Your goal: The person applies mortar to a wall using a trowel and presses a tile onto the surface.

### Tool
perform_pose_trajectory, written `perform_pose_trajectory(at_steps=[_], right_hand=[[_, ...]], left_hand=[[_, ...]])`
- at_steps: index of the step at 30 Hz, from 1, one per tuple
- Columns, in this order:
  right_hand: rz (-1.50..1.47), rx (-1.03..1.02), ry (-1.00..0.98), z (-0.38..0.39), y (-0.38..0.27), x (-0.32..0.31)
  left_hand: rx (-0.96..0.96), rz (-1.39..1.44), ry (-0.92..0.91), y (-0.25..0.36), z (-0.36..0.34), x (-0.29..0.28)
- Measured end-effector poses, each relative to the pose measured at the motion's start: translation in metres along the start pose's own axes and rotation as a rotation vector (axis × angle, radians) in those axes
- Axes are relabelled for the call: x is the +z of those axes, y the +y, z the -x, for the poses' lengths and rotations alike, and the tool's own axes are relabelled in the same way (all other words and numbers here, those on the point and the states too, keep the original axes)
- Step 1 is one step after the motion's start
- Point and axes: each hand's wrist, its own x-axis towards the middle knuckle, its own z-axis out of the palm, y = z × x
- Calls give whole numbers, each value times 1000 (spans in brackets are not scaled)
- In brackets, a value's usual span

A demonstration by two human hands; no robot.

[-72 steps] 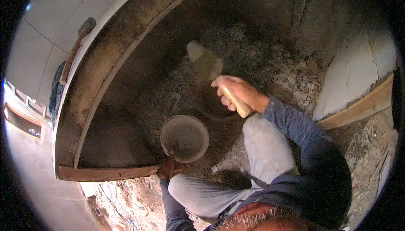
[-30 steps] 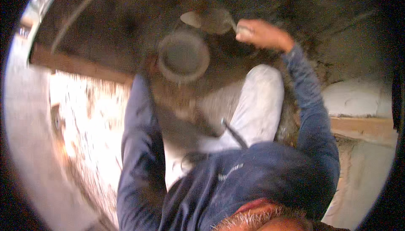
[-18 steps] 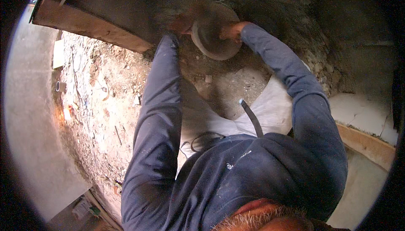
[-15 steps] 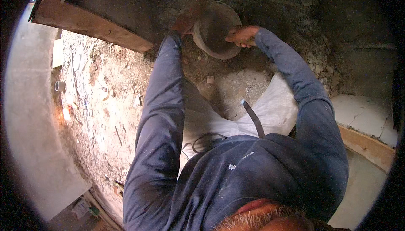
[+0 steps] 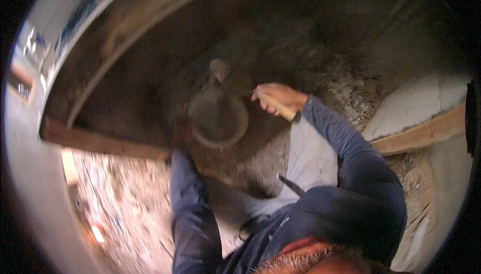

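Note:
In the shade ahead of my knees stands a round bucket (image 5: 244,122), its rim tilted toward me and its inside dark. My left hand (image 5: 183,130) is at the bucket's left side, dark and smeared, so its fingers do not show. My right hand (image 5: 277,97), right of the bucket and apart from it, is closed around the pale wooden handle of a hand tool (image 5: 286,112). The handle's dark butt end points back toward my wrist. The tool's working end is lost in the dark. A pale grey lump (image 5: 219,68) shows just beyond the bucket, too blurred to name.
A wooden board edge (image 5: 115,143) borders the dark space at left. Rough, rubble-strewn soil (image 5: 130,199) lies in light below it. At right a pale slab (image 5: 416,101) rests above a timber edge (image 5: 426,129). Broken stones (image 5: 350,96) lie beyond my right hand.
My view has swung, so the bucket shows lower and further left. My right hand was over the bucket's right rim; now it is out beside it, with the wooden-handled tool plainly visible.

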Motion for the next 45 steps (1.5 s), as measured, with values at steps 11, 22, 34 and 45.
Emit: perform_pose_trajectory(at_steps=[11,22,34,45], right_hand=[[-480,-986,455,94,-109,-53],[-796,-1612,931,55,-260,-106],[-414,-1069,707,69,-161,-70],[615,-429,362,85,-66,-9]], left_hand=[[-514,540,-234,12,45,-66],[-692,570,-186,17,111,-90],[-631,654,-272,-3,114,-83],[-183,661,-346,42,49,-61]])
